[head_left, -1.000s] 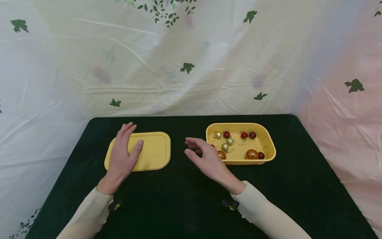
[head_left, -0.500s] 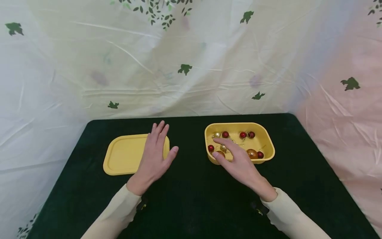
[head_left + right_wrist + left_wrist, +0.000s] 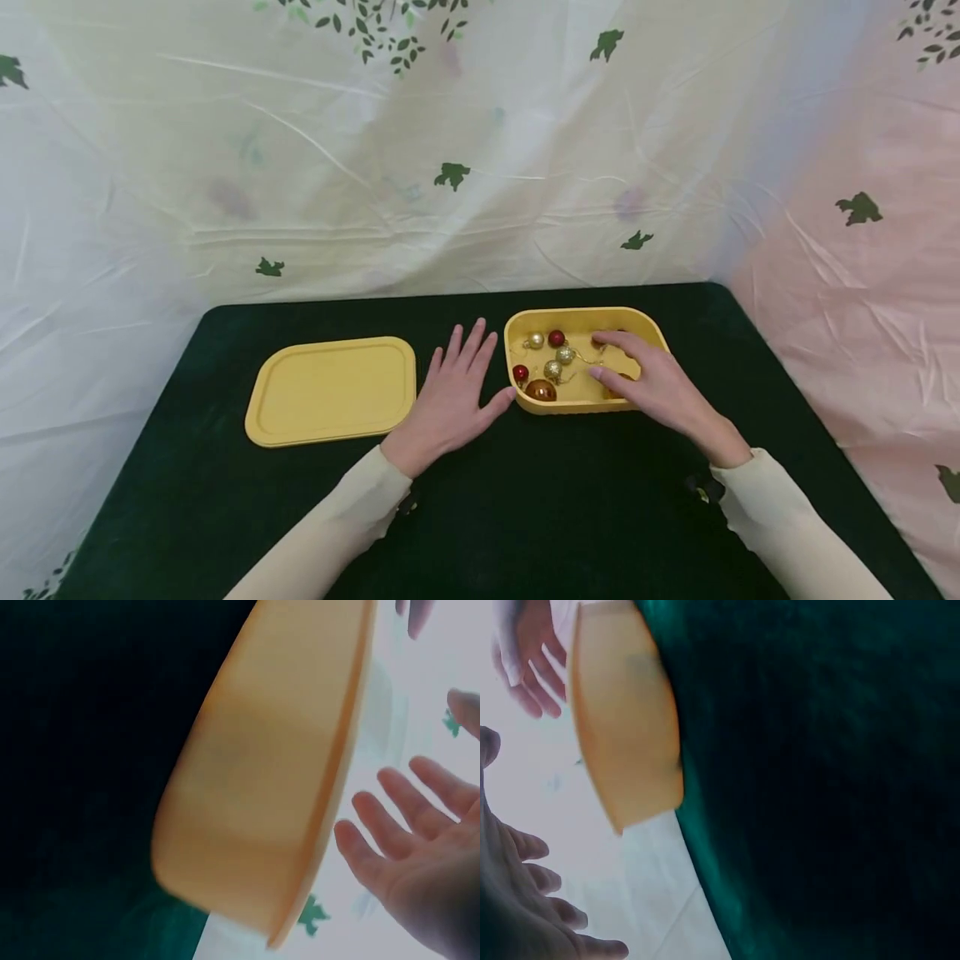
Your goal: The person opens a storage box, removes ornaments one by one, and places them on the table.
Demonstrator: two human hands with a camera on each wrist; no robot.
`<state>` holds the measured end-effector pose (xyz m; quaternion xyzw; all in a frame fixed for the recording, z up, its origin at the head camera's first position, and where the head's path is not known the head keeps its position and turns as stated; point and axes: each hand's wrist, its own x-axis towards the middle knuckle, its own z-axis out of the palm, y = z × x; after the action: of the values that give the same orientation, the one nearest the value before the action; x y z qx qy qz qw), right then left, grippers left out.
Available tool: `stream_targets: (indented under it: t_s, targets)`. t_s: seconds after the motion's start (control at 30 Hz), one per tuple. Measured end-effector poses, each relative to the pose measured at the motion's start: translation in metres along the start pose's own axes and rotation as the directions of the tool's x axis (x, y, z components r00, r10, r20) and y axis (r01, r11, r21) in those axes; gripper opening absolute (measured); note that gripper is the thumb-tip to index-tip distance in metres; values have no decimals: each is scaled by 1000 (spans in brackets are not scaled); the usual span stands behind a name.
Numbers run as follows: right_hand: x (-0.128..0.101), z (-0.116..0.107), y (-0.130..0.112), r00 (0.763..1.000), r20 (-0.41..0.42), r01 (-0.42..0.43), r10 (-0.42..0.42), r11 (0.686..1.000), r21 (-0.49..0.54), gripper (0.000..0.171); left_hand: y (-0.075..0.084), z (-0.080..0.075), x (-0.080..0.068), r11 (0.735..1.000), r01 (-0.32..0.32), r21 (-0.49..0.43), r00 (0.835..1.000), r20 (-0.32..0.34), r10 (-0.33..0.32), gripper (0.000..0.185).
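Observation:
A yellow tub (image 3: 573, 318) stands on the dark green table at centre right, with several small red and gold baubles (image 3: 556, 337) in it and a larger copper one (image 3: 541, 390). My right hand (image 3: 647, 380) hovers over its right half, fingers spread and relaxed, hiding some baubles. My left hand (image 3: 453, 400) lies flat on the cloth just left of the tub, thumb near its wall. The tub's outer wall (image 3: 255, 787) fills the right wrist view, with my right hand's fingers (image 3: 397, 840) above its rim. In the left wrist view the tub (image 3: 626, 735) is seen from the side.
A flat yellow lid (image 3: 332, 388) lies on the table to the left, apart from both hands. The dark green table (image 3: 525, 508) ends at a leaf-printed plastic sheet (image 3: 450, 175) behind and on both sides.
My left hand has slid right, off the lid, to beside the tub. My right hand has moved right, over the tub's right half.

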<state>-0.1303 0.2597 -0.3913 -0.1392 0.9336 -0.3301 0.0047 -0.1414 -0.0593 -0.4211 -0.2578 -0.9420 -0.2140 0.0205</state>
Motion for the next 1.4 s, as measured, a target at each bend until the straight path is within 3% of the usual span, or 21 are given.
stream_targets:
  t_s: [0.23, 0.5, 0.77, 0.93, 1.13, 1.27, 1.4]
  targets:
    - [5, -15, 21, 992, 127, -11, 12, 1000, -13, 62, 11, 19, 12, 1000, -21, 6, 997, 70, 21, 88]
    - [16, -29, 35, 963, 268, -18, 30, 999, -48, 66, 15, 28, 17, 1000, 5, 24, 994, 106, -7, 87]
    - [25, -31, 41, 908, 415, -29, 61, 996, -83, 58, 17, 30, 16, 999, 32, 40, 988, 147, -37, 88]
    - [29, -30, 41, 877, 478, 14, 53, 991, -135, 49, 18, 32, 16, 998, 43, 37, 985, 165, -48, 89]
    - [34, -30, 42, 843, 533, 7, 71, 990, -143, 39, 19, 32, 16, 999, 45, 23, 985, 165, -48, 90]
    - [34, -31, 43, 850, 520, -10, 82, 990, -140, 41, 19, 31, 16, 998, 52, 22, 985, 166, -55, 90]
    - [29, -33, 44, 882, 464, -34, 82, 993, -112, 47, 18, 31, 16, 999, 50, 23, 984, 169, -53, 90]
